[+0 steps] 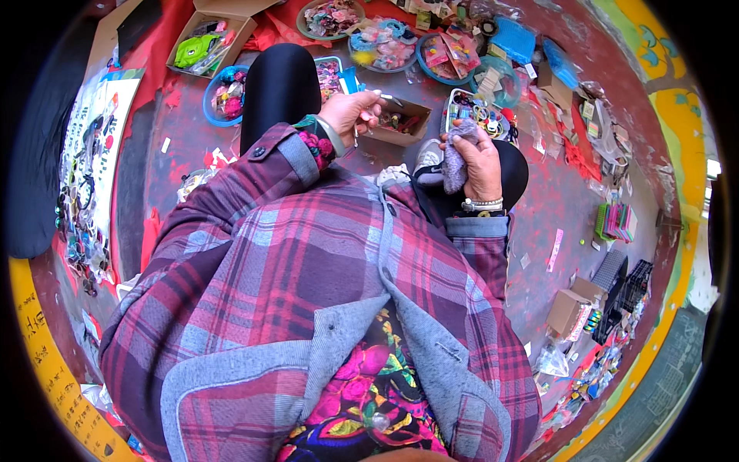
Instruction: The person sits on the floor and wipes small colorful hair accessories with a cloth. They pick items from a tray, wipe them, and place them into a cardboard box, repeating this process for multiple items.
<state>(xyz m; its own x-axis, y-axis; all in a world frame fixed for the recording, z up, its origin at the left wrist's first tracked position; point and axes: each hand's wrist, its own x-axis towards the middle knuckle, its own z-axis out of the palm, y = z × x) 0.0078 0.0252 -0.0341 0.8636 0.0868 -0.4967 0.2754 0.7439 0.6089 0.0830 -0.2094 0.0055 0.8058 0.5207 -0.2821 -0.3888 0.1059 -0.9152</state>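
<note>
My left hand (350,119) is raised over the left knee, its fingers closed in a pinch. Small white bits dangle below it, and a thin dark-and-white piece shows by the fingertips; I cannot make out what it holds. In front of the right knee, my right hand (479,165) is closed around a crumpled greyish-purple cloth (456,168), fuzzy in texture. Between the hands, a little farther off, stands an open cardboard box (414,122) with small colourful items inside. Just beyond my right hand is a white tray (445,115) of coloured bands and loops.
Round baskets of small accessories stand ahead, among them a blue one (208,104) at left. A cardboard box (242,35) holds a bright green packet (194,50). A white sheet with trinkets (108,146) lies left. Right are pink-and-green stacked pieces (616,222) and black baskets (616,304).
</note>
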